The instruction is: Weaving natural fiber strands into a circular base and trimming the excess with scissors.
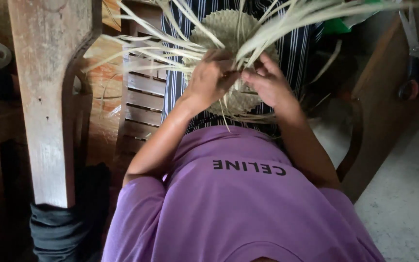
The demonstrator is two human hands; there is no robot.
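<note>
In the head view, upper centre of the frame, the left hand [210, 77] and right hand [269, 82] meet fingertip to fingertip over a round woven disc of pale dry palm strips [224, 29], both pinching loose pale strips [287, 22]. The strips fan up and outward to the upper right and left. Both hands are equally near. A weathered wooden post [49, 97] stands at left; grey scissors [413, 53] lie at the upper right.

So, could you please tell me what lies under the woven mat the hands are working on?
Under the woven mat shows dark striped cloth, likely the person's lap. The left hand and right hand pinch loose straw strips, hiding the mat's middle.
</note>
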